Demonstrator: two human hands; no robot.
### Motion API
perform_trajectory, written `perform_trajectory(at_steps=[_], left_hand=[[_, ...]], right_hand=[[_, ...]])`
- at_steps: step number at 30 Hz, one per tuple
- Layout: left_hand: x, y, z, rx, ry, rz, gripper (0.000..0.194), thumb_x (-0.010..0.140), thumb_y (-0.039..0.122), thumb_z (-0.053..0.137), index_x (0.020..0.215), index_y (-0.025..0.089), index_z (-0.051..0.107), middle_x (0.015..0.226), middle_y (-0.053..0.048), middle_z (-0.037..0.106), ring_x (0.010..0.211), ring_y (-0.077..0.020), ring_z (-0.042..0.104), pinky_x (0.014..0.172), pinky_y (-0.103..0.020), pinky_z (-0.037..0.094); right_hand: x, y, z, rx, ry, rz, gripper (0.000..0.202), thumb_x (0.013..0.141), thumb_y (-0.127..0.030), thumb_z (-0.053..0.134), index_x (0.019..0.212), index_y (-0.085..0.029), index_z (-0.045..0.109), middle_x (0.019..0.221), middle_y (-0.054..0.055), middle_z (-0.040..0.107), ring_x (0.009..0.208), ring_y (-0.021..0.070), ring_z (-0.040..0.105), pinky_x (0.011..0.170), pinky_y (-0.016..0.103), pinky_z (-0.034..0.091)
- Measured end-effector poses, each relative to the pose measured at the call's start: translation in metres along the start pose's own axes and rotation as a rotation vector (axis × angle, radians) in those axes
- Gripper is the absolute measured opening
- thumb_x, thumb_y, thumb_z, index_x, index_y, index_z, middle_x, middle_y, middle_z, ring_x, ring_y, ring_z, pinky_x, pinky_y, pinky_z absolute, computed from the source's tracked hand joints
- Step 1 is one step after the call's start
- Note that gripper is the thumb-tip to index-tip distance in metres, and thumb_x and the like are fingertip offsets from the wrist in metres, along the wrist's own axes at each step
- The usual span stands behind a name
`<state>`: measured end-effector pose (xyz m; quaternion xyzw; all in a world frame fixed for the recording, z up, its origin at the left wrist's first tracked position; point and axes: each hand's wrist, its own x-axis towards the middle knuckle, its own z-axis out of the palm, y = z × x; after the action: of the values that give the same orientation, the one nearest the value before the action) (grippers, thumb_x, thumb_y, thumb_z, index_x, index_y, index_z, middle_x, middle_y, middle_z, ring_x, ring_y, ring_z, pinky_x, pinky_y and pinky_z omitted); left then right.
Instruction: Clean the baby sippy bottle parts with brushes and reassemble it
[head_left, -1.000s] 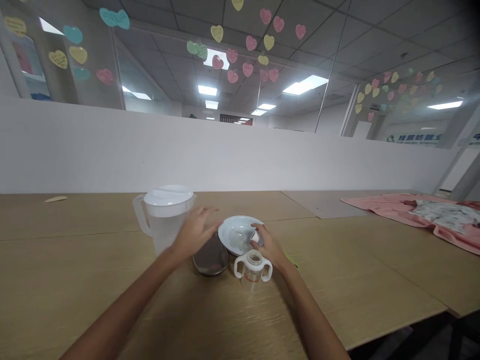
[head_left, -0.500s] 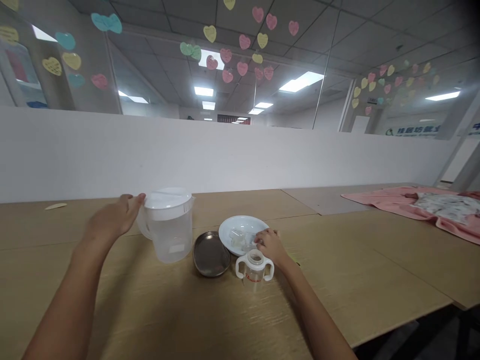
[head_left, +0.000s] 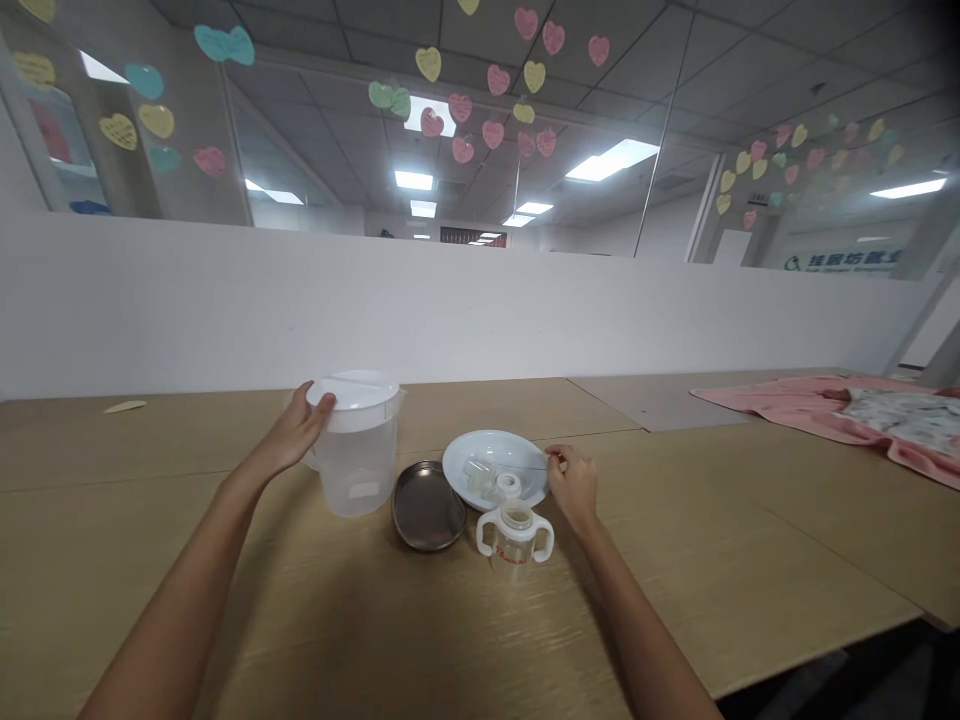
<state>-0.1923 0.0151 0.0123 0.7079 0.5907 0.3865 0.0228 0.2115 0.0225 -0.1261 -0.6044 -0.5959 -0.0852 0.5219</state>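
My left hand is at the left side of a translucent pitcher, thumb against its white lid, fingers round the handle side. My right hand is at the right rim of a white bowl, finger and thumb pinched on that rim. In the bowl lie a white ring and small clear pieces. A clear bottle with two white handles stands open-topped in front of the bowl. Between pitcher and bowl rests an oval metal tray.
A pink cloth with a patterned white fabric lies at the far right of the wooden table. A thin flat piece sits at the back left. A white wall stands behind.
My left hand has moved right, onto the pitcher's lid edge and handle side. My right hand has come out of the bowl to its right rim, uncovering the white ring.
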Motion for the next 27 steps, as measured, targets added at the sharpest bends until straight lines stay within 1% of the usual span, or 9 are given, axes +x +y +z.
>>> perform_trajectory(at_steps=[1, 3, 6, 8, 11, 15, 21, 24, 27], left_hand=[[0.001, 0.001, 0.004, -0.048, -0.04, -0.009, 0.08, 0.087, 0.065, 0.02, 0.137, 0.002, 0.023, 0.132, -0.019, 0.046, 0.117, -0.0299, 0.047, 0.098, -0.043, 0.038], [0.003, 0.006, 0.015, -0.159, -0.046, -0.007, 0.083, 0.084, 0.066, 0.031, 0.14, 0.006, 0.02, 0.138, -0.02, 0.04, 0.125, -0.032, 0.04, 0.103, -0.045, 0.033], [0.004, 0.019, 0.035, -0.315, 0.096, -0.008, 0.081, 0.082, 0.064, 0.038, 0.142, 0.012, 0.02, 0.146, -0.018, 0.028, 0.134, -0.0314, 0.028, 0.11, -0.046, 0.023], [0.002, 0.03, 0.049, -0.394, 0.189, -0.005, 0.076, 0.083, 0.06, 0.042, 0.142, 0.017, 0.023, 0.148, -0.015, 0.026, 0.136, -0.0297, 0.025, 0.112, -0.045, 0.019], [-0.004, 0.045, 0.062, -0.452, 0.266, 0.032, 0.072, 0.081, 0.055, 0.052, 0.14, 0.022, 0.029, 0.146, -0.013, 0.032, 0.134, -0.0298, 0.03, 0.111, -0.046, 0.023], [-0.014, 0.056, 0.068, -0.451, 0.33, 0.149, 0.068, 0.082, 0.05, 0.052, 0.14, 0.021, 0.03, 0.138, -0.012, 0.042, 0.125, -0.028, 0.042, 0.105, -0.044, 0.033], [-0.023, 0.065, 0.071, -0.106, 0.209, 0.453, 0.07, 0.081, 0.046, 0.052, 0.141, 0.019, 0.027, 0.123, -0.013, 0.051, 0.114, -0.0288, 0.047, 0.099, -0.045, 0.037], [-0.025, 0.071, 0.074, 0.011, 0.152, 0.516, 0.071, 0.081, 0.047, 0.052, 0.141, 0.019, 0.025, 0.119, -0.013, 0.051, 0.11, -0.0296, 0.048, 0.096, -0.046, 0.038], [-0.026, 0.075, 0.077, 0.029, 0.119, 0.529, 0.072, 0.082, 0.048, 0.051, 0.142, 0.02, 0.022, 0.118, -0.013, 0.05, 0.108, -0.0293, 0.048, 0.094, -0.045, 0.039]], right_hand=[[0.0, 0.001, 0.001, -0.006, 0.003, 0.005, 0.027, 0.075, -0.019, 0.038, 0.077, -0.016, 0.065, 0.082, 0.008, 0.068, 0.077, 0.0203, 0.059, 0.077, 0.032, 0.038], [-0.001, 0.002, 0.002, -0.017, 0.01, 0.01, 0.027, 0.075, -0.02, 0.038, 0.075, -0.016, 0.065, 0.081, 0.008, 0.068, 0.076, 0.0199, 0.059, 0.076, 0.031, 0.038], [-0.002, 0.002, 0.004, -0.014, 0.018, 0.01, 0.028, 0.074, -0.021, 0.038, 0.075, -0.016, 0.066, 0.079, 0.008, 0.069, 0.073, 0.0186, 0.059, 0.075, 0.03, 0.039], [-0.002, 0.002, 0.004, -0.014, 0.013, 0.01, 0.029, 0.074, -0.021, 0.038, 0.075, -0.015, 0.066, 0.079, 0.007, 0.069, 0.071, 0.0177, 0.059, 0.074, 0.029, 0.038], [-0.002, 0.002, 0.005, -0.036, 0.008, 0.014, 0.029, 0.074, -0.021, 0.038, 0.075, -0.016, 0.066, 0.078, 0.007, 0.069, 0.07, 0.0175, 0.06, 0.075, 0.029, 0.038], [-0.002, 0.004, 0.006, -0.035, -0.021, 0.031, 0.03, 0.074, -0.021, 0.038, 0.075, -0.016, 0.067, 0.077, 0.007, 0.069, 0.068, 0.0168, 0.06, 0.072, 0.027, 0.039], [-0.001, 0.003, 0.006, -0.035, -0.032, 0.051, 0.03, 0.074, -0.022, 0.038, 0.077, -0.016, 0.067, 0.076, 0.007, 0.07, 0.068, 0.0166, 0.06, 0.074, 0.027, 0.039], [-0.001, 0.001, 0.004, -0.052, -0.035, 0.062, 0.03, 0.075, -0.022, 0.038, 0.077, -0.016, 0.067, 0.074, 0.007, 0.069, 0.067, 0.0167, 0.06, 0.076, 0.028, 0.039], [0.0, 0.0, 0.003, -0.059, -0.044, 0.068, 0.03, 0.075, -0.021, 0.038, 0.077, -0.016, 0.067, 0.074, 0.007, 0.069, 0.067, 0.0163, 0.061, 0.077, 0.027, 0.038]])
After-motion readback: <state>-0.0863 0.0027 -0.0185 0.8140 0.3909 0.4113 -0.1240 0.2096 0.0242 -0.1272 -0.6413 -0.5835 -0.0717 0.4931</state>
